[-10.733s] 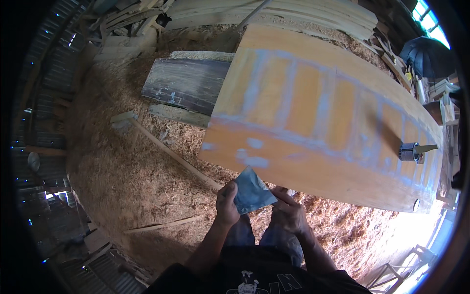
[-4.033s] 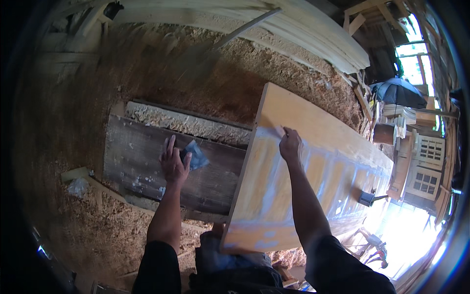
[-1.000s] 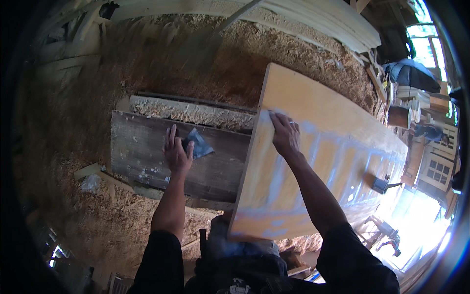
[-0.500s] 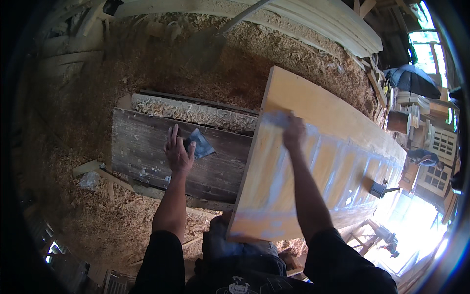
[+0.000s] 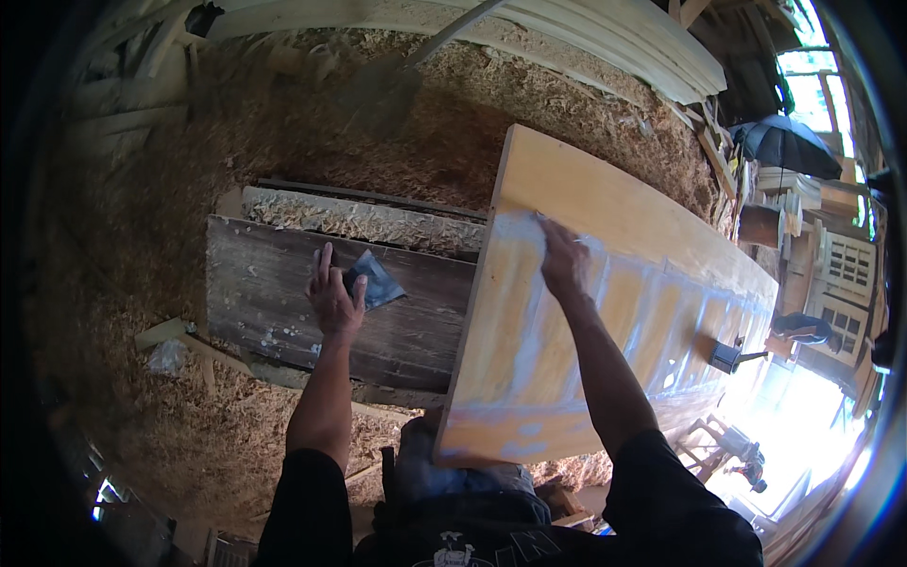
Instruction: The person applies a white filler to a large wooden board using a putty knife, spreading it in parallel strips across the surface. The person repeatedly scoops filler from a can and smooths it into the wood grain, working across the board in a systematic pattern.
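A wide wooden door panel lies tilted in front of me on the right, its yellowish face streaked with whitish filler. On that face, near its left edge, my right hand rests with fingers stretched out along a filler band; nothing shows in it. Over a dark weathered board to the left, my left hand grips a putty knife with a dark triangular blade. Its handle is mostly hidden by the fingers. A small dark box-shaped container with something handle-like sticking out stands on the panel's right part.
Wood shavings cover the ground. A trough-like plank full of shavings lies behind the dark board. Long pale boards are stacked at the back. On the right are a dark umbrella and a person bending down.
My right hand, blurred earlier, now shows clearly at nearly the same place on the panel. My left hand keeps hold of the putty knife. The whole view has shifted slightly.
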Tool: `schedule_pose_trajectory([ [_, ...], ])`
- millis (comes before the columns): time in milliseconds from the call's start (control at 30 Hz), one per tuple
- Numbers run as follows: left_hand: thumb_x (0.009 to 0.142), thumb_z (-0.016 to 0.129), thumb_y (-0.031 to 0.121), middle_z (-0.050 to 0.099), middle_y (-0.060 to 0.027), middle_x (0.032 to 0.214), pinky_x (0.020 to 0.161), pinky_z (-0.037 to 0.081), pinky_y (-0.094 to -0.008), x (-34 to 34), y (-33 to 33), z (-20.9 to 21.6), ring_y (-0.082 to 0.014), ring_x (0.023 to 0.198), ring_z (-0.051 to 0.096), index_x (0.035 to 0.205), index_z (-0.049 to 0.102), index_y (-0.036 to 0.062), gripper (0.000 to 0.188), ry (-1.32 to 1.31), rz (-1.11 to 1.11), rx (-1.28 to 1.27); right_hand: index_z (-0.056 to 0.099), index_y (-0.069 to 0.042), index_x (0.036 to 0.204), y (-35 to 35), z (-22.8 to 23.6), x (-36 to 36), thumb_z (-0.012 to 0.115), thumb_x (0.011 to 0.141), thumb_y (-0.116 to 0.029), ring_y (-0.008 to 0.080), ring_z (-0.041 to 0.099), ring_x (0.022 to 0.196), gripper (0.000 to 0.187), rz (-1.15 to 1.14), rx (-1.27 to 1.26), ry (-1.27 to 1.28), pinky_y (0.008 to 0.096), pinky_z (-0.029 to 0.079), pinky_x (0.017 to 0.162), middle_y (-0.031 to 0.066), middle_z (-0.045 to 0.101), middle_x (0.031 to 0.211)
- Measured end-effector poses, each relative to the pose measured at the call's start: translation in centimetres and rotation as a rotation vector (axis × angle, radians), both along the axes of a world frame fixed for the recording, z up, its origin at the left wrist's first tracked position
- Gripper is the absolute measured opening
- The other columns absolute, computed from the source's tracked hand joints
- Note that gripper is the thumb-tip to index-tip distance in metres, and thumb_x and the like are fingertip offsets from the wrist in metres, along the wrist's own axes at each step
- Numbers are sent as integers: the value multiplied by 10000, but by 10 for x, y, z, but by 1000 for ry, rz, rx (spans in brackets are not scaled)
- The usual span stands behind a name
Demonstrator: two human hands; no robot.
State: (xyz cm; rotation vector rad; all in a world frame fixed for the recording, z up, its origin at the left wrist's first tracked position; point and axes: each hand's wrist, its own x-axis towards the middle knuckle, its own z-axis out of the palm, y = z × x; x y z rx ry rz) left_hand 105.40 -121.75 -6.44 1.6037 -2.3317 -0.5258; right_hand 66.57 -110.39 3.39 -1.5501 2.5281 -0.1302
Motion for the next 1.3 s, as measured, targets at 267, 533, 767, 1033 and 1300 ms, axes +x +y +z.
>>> schedule_pose_trajectory([
  [267, 981, 604, 431, 344, -131, 1625, 1115, 311, -594, -4, -6, 3, -368, 1506, 302, 1075, 535, 44, 403, 24, -12, -54, 635, -104, 1332, 17, 35, -57, 515, 928, -76, 372, 614, 1221, 421, -42, 274, -270, 496, 490, 1010, 148, 644, 1342],
  [533, 1053, 488, 426, 434, -220, 1548, 1146, 362, -550, -4, -1, -8, -450, 1432, 396, 1067, 524, -41, 469, 103, -115, -201, 501, -100, 1465, 14, -16, 45, 507, 890, -83, 365, 382, 1449, 574, -69, 310, -135, 613, 354, 1099, 196, 387, 1578],
  [767, 1063, 478, 362, 433, -240, 1549, 1131, 392, -531, 6, 3, -20, -453, 1404, 436, 1064, 538, -72, 438, 45, -105, -196, 657, -124, 1298, 122, 67, 135, 534, 923, -57, 331, 665, 1097, 401, -73, -158, -449, 493, 531, 898, 110, 692, 1206],
  [1033, 1053, 528, 369, 485, -249, 1512, 1120, 413, -473, 27, -15, -53, -409, 1372, 497, 1266, 619, -64, 491, 111, -208, -271, 737, -172, 1178, 261, 100, 69, 588, 936, -141, 293, 629, 1030, 285, -88, -71, -409, 451, 518, 865, 81, 698, 1031],
  [1300, 963, 704, 327, 634, -130, 1138, 918, 488, -393, -24, 135, 66, -249, 1012, 600, 1204, 601, -18, 433, 805, 472, 514, 673, 25, 1084, 348, 87, 42, 660, 979, -150, 112, 632, 861, 204, -734, -396, -1241, 303, 531, 781, 62, 712, 936],
])
